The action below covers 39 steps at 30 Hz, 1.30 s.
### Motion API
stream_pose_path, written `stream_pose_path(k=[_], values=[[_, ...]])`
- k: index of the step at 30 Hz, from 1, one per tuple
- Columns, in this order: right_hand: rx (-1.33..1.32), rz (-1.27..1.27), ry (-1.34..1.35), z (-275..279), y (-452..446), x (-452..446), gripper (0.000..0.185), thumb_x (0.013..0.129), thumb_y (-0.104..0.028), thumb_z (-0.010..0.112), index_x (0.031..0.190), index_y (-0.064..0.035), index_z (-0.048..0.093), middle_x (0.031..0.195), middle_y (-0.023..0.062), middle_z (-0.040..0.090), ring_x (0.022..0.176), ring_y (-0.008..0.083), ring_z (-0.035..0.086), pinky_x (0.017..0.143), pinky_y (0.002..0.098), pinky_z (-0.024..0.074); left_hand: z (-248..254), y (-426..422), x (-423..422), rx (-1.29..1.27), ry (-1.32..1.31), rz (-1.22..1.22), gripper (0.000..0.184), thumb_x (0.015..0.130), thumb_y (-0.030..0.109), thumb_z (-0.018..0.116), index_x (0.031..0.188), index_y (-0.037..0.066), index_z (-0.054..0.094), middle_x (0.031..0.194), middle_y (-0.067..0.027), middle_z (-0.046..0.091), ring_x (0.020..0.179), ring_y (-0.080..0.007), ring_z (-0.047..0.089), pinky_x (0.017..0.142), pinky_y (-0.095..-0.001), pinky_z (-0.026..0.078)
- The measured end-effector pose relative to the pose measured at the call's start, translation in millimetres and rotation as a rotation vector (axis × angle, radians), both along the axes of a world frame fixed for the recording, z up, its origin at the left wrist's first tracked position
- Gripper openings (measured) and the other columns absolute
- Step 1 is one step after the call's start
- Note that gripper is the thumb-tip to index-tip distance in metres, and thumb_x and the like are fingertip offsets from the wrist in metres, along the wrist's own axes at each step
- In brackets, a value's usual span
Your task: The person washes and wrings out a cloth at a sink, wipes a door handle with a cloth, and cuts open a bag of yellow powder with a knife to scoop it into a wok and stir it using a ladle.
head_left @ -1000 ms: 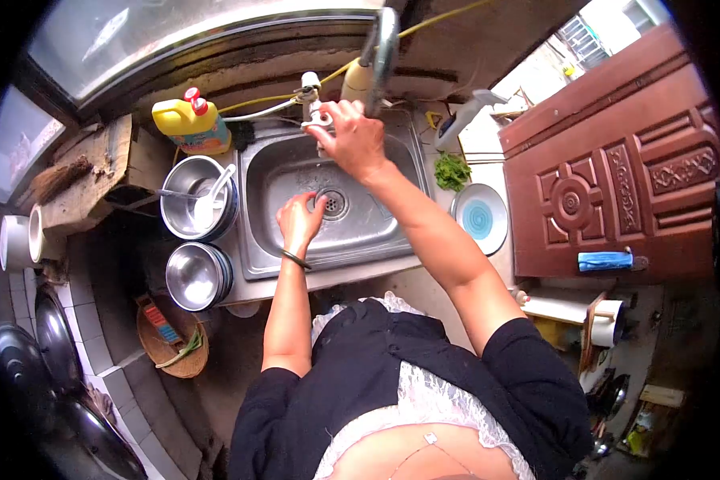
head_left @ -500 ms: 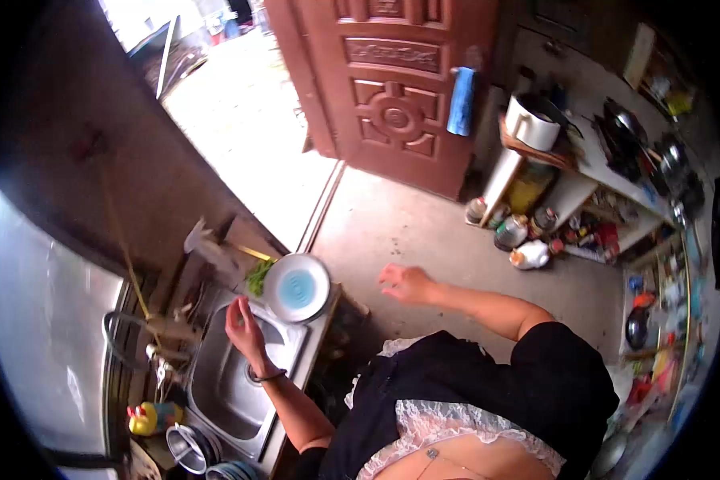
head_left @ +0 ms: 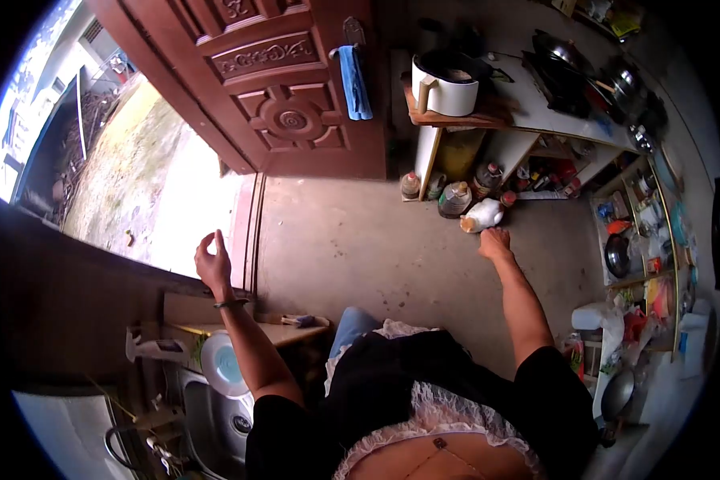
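Observation:
My left hand (head_left: pixel 214 262), with a dark band at its wrist, is raised in front of the bright doorway. Its fingers are slightly bent and apart, and nothing is in it. Below that forearm, a pale plate with a blue centre (head_left: pixel 227 365) rests by the sink (head_left: pixel 208 416), partly covered by the arm. My right hand (head_left: pixel 495 242) is stretched forward over the floor. In view it lies just below a white bottle with an orange cap (head_left: pixel 483 216), apparently above it rather than touching. Its fingers point down and away, mostly hidden; no held thing shows.
A red-brown carved door (head_left: pixel 296 104) stands ajar, a blue cloth (head_left: pixel 354 84) on its handle. A counter (head_left: pixel 528 100) carries a white pot (head_left: pixel 446 86) and pans. Several bottles stand on the floor beside it. Shelves (head_left: pixel 636 216) line the right. Concrete floor (head_left: pixel 336 248) lies ahead.
My body has turned right, away from the sink, and the counter is nearer. My left hand has left the sink area; my right hand has swung forward and right.

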State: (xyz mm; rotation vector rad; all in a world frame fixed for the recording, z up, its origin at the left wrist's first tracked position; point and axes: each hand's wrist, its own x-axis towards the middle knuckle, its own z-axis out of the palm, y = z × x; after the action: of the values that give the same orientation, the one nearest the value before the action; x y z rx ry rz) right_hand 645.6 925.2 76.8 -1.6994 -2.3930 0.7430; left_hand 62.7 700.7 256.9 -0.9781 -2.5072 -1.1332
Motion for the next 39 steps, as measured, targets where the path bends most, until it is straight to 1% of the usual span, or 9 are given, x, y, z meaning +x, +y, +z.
stream_pose_path(k=[2, 3, 6, 14, 20, 25, 28, 35, 39], values=[[-0.183, 0.035, 0.311, -28, 25, 2, 0.04, 0.082, -0.038, 0.066, 0.108, -0.0079, 0.061, 0.09, 0.0134, 0.067, 0.088, 0.0227, 0.065, 0.074, 0.0358, 0.0499, -18, 24, -20, 0.041, 0.085, 0.051, 0.043, 0.085, 0.045, 0.058, 0.095, 0.004, 0.068, 0.095, -0.0157, 0.066, 0.091, -0.0316, 0.06, 0.082, -0.0393, 0.046], [-0.584, -0.272, 0.53, 22, 19, -28, 0.038, 0.078, -0.034, 0.07, 0.103, -0.0058, 0.063, 0.091, 0.012, 0.068, 0.087, 0.022, 0.065, 0.076, 0.0342, 0.0498, -25, 34, -29, 0.011, 0.03, 0.068, 0.044, 0.085, 0.045, 0.058, 0.095, 0.003, 0.068, 0.095, -0.0166, 0.066, 0.091, -0.0327, 0.06, 0.082, -0.0406, 0.045], [-0.141, -0.074, 0.324, 10, 70, -71, 0.034, 0.079, -0.031, 0.07, 0.1, -0.0055, 0.064, 0.093, 0.0122, 0.068, 0.087, 0.0212, 0.065, 0.077, 0.032, 0.0499, -67, 70, -67, -0.127, -0.09, 0.157, 0.052, 0.084, 0.051, 0.056, 0.099, 0.002, 0.067, 0.1, -0.0193, 0.065, 0.096, -0.0347, 0.06, 0.085, -0.0415, 0.045], [-0.271, -0.139, 0.518, 2, 272, -236, 0.029, 0.081, -0.021, 0.068, 0.1, 0.0004, 0.064, 0.091, 0.0124, 0.068, 0.084, 0.0182, 0.065, 0.075, 0.0297, 0.0509, -168, 245, -116, -0.105, -0.423, 0.008, 0.045, 0.083, 0.045, 0.061, 0.097, 0.003, 0.068, 0.092, -0.0136, 0.069, 0.088, -0.0265, 0.065, 0.077, -0.0366, 0.048], [0.099, -0.228, 0.381, 3, 417, -355, 0.024, 0.081, -0.022, 0.062, 0.1, -0.0094, 0.065, 0.092, 0.0145, 0.067, 0.089, 0.0298, 0.064, 0.077, 0.0389, 0.0514, -166, 385, -74, -0.132, -0.558, -0.265, 0.037, 0.085, 0.039, 0.061, 0.097, 0.004, 0.068, 0.091, -0.0127, 0.069, 0.083, -0.0241, 0.066, 0.072, -0.0343, 0.048], [0.22, -0.474, 0.129, -44, 501, -414, 0.027, 0.078, -0.018, 0.053, 0.096, -0.0028, 0.066, 0.099, 0.0191, 0.065, 0.094, 0.0357, 0.062, 0.081, 0.0418, 0.0511, -144, 439, -46, -0.167, -0.649, -0.457, 0.034, 0.087, 0.034, 0.06, 0.098, 0.002, 0.067, 0.092, -0.0132, 0.068, 0.088, -0.023, 0.064, 0.078, -0.0325, 0.047], [-0.105, -0.489, 0.054, -54, 513, -433, 0.03, 0.075, -0.019, 0.054, 0.096, -0.0013, 0.066, 0.101, 0.0206, 0.064, 0.098, 0.0351, 0.061, 0.083, 0.0424, 0.0503, -134, 450, -37, -0.204, -0.637, -0.529, 0.035, 0.088, 0.032, 0.06, 0.1, 0.0, 0.066, 0.094, -0.0129, 0.068, 0.09, -0.02, 0.064, 0.079, -0.0306, 0.047], [-0.002, -0.124, 0.341, -20, 416, -369, 0.027, 0.08, -0.025, 0.066, 0.079, 0.001, 0.06, 0.074, 0.0153, 0.063, 0.07, 0.0273, 0.064, 0.062, 0.0356, 0.0488, -129, 466, -3, -0.196, -0.705, -0.589, 0.03, 0.088, 0.03, 0.059, 0.098, 0.003, 0.066, 0.091, -0.0127, 0.068, 0.087, -0.0236, 0.066, 0.075, -0.0313, 0.049], [-0.025, 0.049, 0.522, 83, 345, -322, 0.02, 0.08, -0.023, 0.065, 0.081, -0.0032, 0.06, 0.076, 0.0137, 0.061, 0.069, 0.0302, 0.061, 0.062, 0.0359, 0.047, -105, 502, 46, 0.008, -0.914, -0.812, 0.033, 0.09, 0.031, 0.058, 0.099, 0.001, 0.065, 0.094, -0.0103, 0.068, 0.09, -0.0172, 0.064, 0.077, -0.0301, 0.048]])
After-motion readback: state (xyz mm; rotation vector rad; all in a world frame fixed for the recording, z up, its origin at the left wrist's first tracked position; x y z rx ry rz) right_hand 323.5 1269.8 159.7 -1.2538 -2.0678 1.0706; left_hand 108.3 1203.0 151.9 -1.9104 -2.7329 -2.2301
